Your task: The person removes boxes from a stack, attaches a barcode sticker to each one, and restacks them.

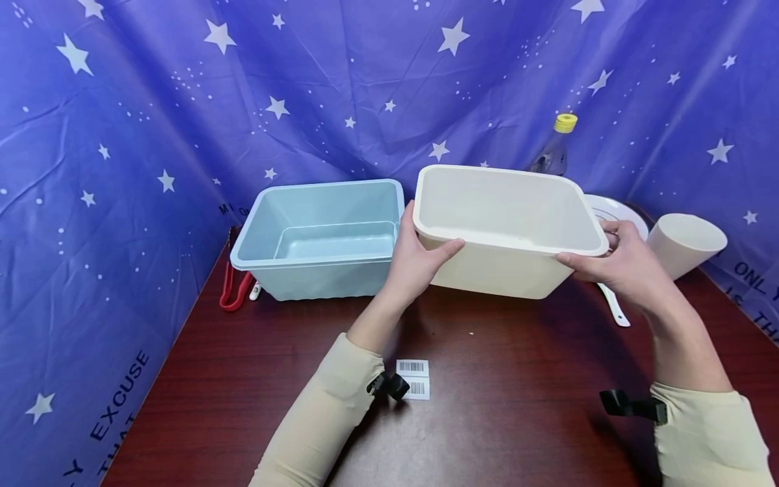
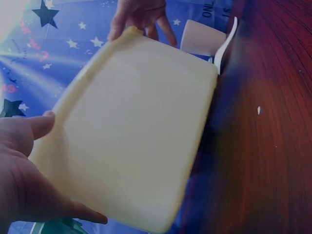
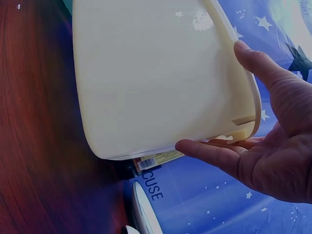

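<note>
A cream plastic bin (image 1: pixel 499 270) hangs tilted just above the dark wooden table (image 1: pixel 487 419), held at both ends. My left hand (image 1: pixel 416 260) grips its left end, thumb along the front rim and fingers behind. My right hand (image 1: pixel 621 264) grips the right end, thumb on the rim and fingers under the lip. The left wrist view shows the bin's underside (image 2: pixel 131 136) with my left hand (image 2: pixel 24 170) at its near end and the right hand (image 2: pixel 139 14) at the far end. In the right wrist view the bin (image 3: pixel 146 73) is pinched by my right hand (image 3: pixel 273 146).
An empty light blue bin (image 1: pixel 316 281) stands to the left, red tongs (image 1: pixel 234 287) beside it. Behind and right are a yellow-capped bottle (image 1: pixel 556 145), a white plate (image 1: pixel 615 210), a tipped cream cup (image 1: pixel 684 243) and a white spoon (image 1: pixel 611 304). Barcode labels (image 1: pixel 414 377) lie near the front.
</note>
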`<state>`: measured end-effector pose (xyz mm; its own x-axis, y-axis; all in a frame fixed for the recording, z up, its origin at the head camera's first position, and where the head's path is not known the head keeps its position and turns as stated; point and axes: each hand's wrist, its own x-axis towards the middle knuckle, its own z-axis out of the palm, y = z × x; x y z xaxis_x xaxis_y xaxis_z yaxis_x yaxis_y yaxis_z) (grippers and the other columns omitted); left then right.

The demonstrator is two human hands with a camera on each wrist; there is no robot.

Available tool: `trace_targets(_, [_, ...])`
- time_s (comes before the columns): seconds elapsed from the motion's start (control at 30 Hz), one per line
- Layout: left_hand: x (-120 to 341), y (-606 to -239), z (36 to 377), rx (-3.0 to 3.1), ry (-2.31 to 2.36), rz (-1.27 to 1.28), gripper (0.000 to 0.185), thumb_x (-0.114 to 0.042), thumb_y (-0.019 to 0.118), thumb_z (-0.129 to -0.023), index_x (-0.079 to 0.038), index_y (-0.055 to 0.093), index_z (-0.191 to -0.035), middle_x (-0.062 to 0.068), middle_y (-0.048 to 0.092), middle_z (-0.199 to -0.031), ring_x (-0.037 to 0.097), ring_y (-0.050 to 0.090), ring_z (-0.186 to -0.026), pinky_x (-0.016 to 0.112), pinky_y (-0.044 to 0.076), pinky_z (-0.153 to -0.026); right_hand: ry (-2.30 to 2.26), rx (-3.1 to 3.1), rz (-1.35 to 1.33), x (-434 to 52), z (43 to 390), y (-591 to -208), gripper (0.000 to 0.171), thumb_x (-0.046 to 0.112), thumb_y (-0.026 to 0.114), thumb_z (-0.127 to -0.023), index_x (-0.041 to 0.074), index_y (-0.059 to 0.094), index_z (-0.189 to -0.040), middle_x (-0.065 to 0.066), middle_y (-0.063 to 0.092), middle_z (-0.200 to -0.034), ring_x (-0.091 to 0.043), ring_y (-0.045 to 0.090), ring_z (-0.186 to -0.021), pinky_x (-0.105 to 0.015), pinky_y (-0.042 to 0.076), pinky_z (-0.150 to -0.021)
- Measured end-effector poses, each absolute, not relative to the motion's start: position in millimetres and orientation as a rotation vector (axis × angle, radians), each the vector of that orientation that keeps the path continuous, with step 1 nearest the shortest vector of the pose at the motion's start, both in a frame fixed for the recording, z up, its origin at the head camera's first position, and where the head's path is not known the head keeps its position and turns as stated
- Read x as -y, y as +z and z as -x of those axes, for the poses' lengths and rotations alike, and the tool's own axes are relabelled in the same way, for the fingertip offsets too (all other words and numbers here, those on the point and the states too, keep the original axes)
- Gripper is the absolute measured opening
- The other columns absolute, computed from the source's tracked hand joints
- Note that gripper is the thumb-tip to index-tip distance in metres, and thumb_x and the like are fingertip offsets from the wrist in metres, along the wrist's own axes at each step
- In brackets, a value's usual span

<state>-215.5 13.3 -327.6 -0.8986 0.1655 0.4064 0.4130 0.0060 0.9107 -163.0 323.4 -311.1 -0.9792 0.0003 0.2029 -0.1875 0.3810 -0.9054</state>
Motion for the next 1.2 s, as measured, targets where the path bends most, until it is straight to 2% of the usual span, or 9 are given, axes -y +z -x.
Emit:
trace_targets(0.17, [-11.8, -324.9, 215.8, 2.167, -1.939, 0.592, 0.092, -0.014, 0.088, -0.078, -0.006, 0.034, -0.152, 0.010, 0.054, -0.131, 0.020, 0.054, -0.117, 0.031, 0.044, -0.100, 1.587, 2.540, -0.171, -326.4, 163.7, -313.5, 0.021, -0.003, 0.078, -0.085, -0.001, 0.064, -0.101, 0.001, 0.073, -0.078, -0.010, 0.069, -0.065, -0.027, 0.057, -0.055])
trace_targets(0.33, [-10.0, -323.0, 216.4, 2.258, -1.819, 0.576, 0.088, -0.018, 0.089, -0.076, -0.006, 0.040, -0.148, 0.008, 0.059, -0.125, 0.019, 0.057, -0.112, 0.033, 0.046, -0.096, 1.554, 2.619, -0.187, -330.5, 162.7, -315.1, 0.025, 0.003, 0.078, -0.087, -0.005, 0.060, -0.103, 0.003, 0.071, -0.075, -0.007, 0.064, -0.063, -0.022, 0.052, -0.054])
trace_targets(0.5, [-5.9, -322.1, 217.5, 2.354, -1.699, 0.563, 0.083, -0.026, 0.087, -0.079, -0.007, 0.043, -0.146, 0.003, 0.059, -0.123, 0.017, 0.056, -0.111, 0.033, 0.046, -0.096, 1.527, 2.660, -0.194, -331.9, 162.8, -314.9, 0.021, 0.005, 0.078, -0.088, -0.003, 0.063, -0.101, 0.003, 0.070, -0.075, -0.007, 0.061, -0.062, -0.023, 0.051, -0.054])
trace_targets(0.67, [-2.6, -320.1, 216.4, 2.411, -1.670, 0.565, 0.081, -0.028, 0.083, -0.084, -0.007, 0.040, -0.149, 0.006, 0.056, -0.129, 0.019, 0.056, -0.115, 0.035, 0.046, -0.099, 1.447, 2.705, -0.203, -330.5, 162.4, -313.0, 0.024, 0.008, 0.080, -0.087, -0.004, 0.063, -0.100, 0.003, 0.070, -0.072, -0.007, 0.059, -0.061, -0.023, 0.049, -0.053])
trace_targets(0.77, [-1.7, -317.5, 214.6, 2.468, -1.633, 0.540, 0.092, -0.028, 0.081, -0.085, -0.006, 0.028, -0.157, 0.010, 0.044, -0.150, 0.021, 0.047, -0.133, 0.037, 0.039, -0.110, 1.448, 2.716, -0.215, -328.0, 161.9, -311.4, 0.028, 0.009, 0.079, -0.088, -0.004, 0.060, -0.104, 0.004, 0.070, -0.074, -0.007, 0.059, -0.061, -0.023, 0.050, -0.053])
trace_targets(0.87, [-1.2, -315.7, 213.8, 2.533, -1.585, 0.520, 0.100, -0.029, 0.079, -0.087, -0.006, 0.017, -0.161, 0.011, 0.023, -0.165, 0.022, 0.029, -0.148, 0.038, 0.028, -0.118, 1.406, 2.734, -0.227, -326.4, 161.3, -309.3, 0.032, 0.012, 0.079, -0.089, -0.004, 0.058, -0.109, 0.005, 0.069, -0.077, -0.007, 0.059, -0.063, -0.024, 0.050, -0.054])
trace_targets(1.0, [-0.5, -313.6, 213.1, 2.561, -1.575, 0.546, 0.097, -0.029, 0.077, -0.089, -0.010, 0.017, -0.162, 0.011, 0.015, -0.168, 0.022, 0.015, -0.153, 0.042, 0.022, -0.120, 1.306, 2.781, -0.220, -325.0, 159.6, -306.6, 0.035, 0.015, 0.077, -0.090, -0.005, 0.058, -0.111, 0.005, 0.066, -0.077, -0.006, 0.057, -0.064, -0.024, 0.048, -0.055])
trace_targets(1.13, [0.0, -311.1, 211.6, 2.505, -1.647, 0.580, 0.091, -0.027, 0.076, -0.089, -0.015, 0.022, -0.162, 0.008, 0.009, -0.169, 0.018, 0.005, -0.154, 0.046, 0.019, -0.121, 1.246, 2.808, -0.214, -322.7, 159.6, -306.1, 0.040, 0.014, 0.076, -0.091, -0.009, 0.057, -0.117, 0.003, 0.066, -0.087, -0.002, 0.059, -0.073, -0.018, 0.048, -0.062])
trace_targets(1.2, [0.2, -310.1, 210.7, 2.463, -1.681, 0.597, 0.088, -0.026, 0.075, -0.089, -0.017, 0.025, -0.161, 0.005, 0.009, -0.169, 0.016, 0.003, -0.154, 0.046, 0.018, -0.121, 1.237, 2.813, -0.229, -322.0, 160.0, -306.8, 0.043, 0.013, 0.076, -0.090, -0.010, 0.056, -0.120, -0.002, 0.067, -0.094, 0.000, 0.061, -0.078, -0.016, 0.048, -0.066])
